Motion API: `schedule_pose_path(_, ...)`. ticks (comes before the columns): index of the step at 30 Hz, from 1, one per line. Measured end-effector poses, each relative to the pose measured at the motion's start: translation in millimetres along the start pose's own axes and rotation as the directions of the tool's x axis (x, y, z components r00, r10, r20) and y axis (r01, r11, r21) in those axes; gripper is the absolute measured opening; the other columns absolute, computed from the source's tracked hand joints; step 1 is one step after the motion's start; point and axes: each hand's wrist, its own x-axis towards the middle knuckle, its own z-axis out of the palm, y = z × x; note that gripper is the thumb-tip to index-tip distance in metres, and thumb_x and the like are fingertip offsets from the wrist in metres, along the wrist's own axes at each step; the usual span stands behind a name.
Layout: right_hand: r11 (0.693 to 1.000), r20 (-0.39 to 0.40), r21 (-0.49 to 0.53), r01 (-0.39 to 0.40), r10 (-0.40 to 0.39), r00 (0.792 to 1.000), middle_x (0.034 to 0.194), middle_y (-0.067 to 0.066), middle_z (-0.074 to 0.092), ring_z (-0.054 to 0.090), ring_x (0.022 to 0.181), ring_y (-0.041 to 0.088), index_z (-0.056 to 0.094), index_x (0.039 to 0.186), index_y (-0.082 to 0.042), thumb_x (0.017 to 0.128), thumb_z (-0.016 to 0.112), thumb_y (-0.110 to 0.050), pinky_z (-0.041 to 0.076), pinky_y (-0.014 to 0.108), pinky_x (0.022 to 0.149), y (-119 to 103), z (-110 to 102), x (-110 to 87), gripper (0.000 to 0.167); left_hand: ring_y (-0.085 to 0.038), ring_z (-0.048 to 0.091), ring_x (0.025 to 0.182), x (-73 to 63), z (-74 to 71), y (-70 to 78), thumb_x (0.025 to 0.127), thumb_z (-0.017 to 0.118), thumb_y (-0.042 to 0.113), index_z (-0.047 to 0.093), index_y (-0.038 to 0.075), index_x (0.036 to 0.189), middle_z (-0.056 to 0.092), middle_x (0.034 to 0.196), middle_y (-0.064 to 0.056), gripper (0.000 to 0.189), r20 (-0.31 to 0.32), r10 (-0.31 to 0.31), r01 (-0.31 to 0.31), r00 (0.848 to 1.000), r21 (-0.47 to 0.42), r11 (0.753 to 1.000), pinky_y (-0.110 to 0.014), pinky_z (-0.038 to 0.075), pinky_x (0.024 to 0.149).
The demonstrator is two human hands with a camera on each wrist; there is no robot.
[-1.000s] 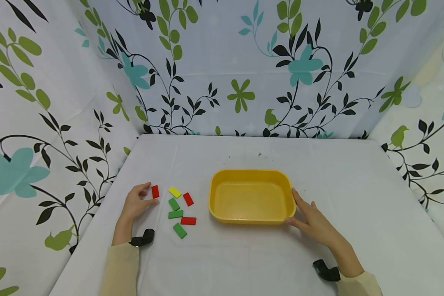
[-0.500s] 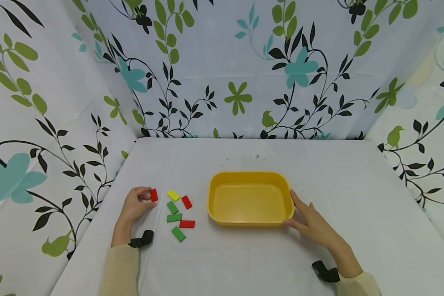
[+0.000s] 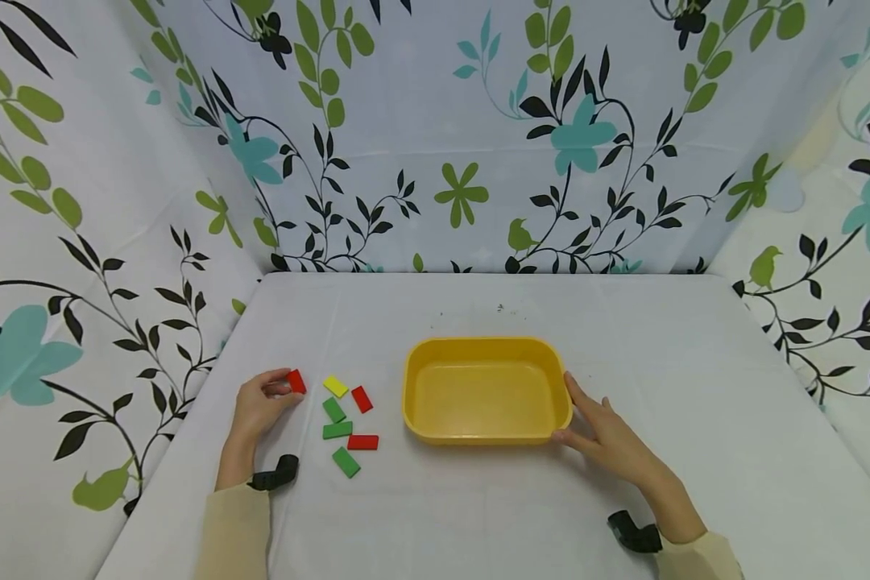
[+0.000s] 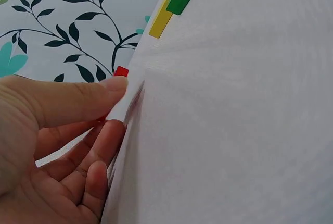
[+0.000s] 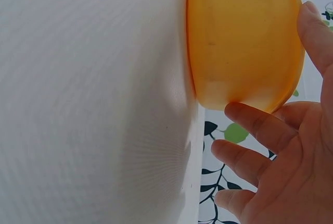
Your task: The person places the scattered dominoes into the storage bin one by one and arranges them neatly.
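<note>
My left hand [image 3: 258, 407] pinches a small red block [image 3: 296, 381] between thumb and fingers at the left of the table. In the left wrist view only a corner of this red block [image 4: 122, 71] shows past the thumb; the fingers hide the rest. Just right of that hand lie a yellow block [image 3: 336, 386], several green blocks [image 3: 337, 430] and two more red ones [image 3: 362, 442]. My right hand [image 3: 612, 443] touches the right end of a yellow plastic tray [image 3: 487, 342], thumb and fingers spread along its outer wall [image 5: 244, 52]. Nothing lies in the tray.
A white cloth covers the table [image 3: 435, 515]. Behind it and on both sides hangs a curtain [image 3: 406, 137] printed with leaves and flowers. Black camera mounts [image 3: 275, 474] sit on the wrists.
The left thumb and fingers have come together on the red block, which has turned slightly. The right hand stays against the tray. The head view has shifted a little.
</note>
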Motion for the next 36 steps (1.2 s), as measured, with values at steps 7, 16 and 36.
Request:
schedule_pose_path(7, 1.0, 0.001, -0.01, -0.01, 0.01, 1.0, 0.159, 0.018, 0.026, 0.028, 0.144, 0.043, 0.016, 0.157, -0.008, 0.087, 0.071, -0.036, 0.008, 0.071, 0.111, -1, 0, -1.4, 0.093, 0.007, 0.057, 0.08, -7.4, -5.9, 23.6, 0.087, 0.073, 0.009, 0.053, 0.001, 0.138, 0.063, 0.116, -0.023, 0.055, 0.012, 0.034, -0.032, 0.999, -0.148, 0.988, -0.01, 0.048, 0.072)
schedule_pose_path(16, 1.0, -0.004, -0.013, -0.018, 0.018, 1.0, 0.159, 0.018, 0.025, 0.028, 0.144, 0.042, 0.016, 0.157, -0.008, 0.087, 0.071, -0.037, 0.007, 0.07, 0.112, -3, -2, -2.4, 0.094, -0.001, 0.061, 0.081, -13.1, 0.3, 103.1, 0.087, 0.073, 0.007, 0.055, 0.002, 0.135, 0.062, 0.113, -0.021, 0.052, 0.029, 0.219, -0.204, 0.975, -0.259, 0.944, -0.012, 0.052, 0.075)
schedule_pose_path(36, 1.0, -0.003, -0.001, -0.017, 0.017, 1.0, 0.159, 0.015, 0.027, 0.029, 0.144, 0.039, 0.018, 0.157, -0.008, 0.087, 0.071, -0.039, 0.007, 0.07, 0.112, 2, -2, -2.6, 0.093, -0.026, 0.067, 0.09, -13.5, 134.0, 245.3, 0.08, 0.078, 0.003, 0.063, 0.004, 0.126, 0.066, 0.117, -0.016, 0.048, 0.282, 0.501, -0.405, 0.818, -0.336, 0.85, -0.029, 0.057, 0.081)
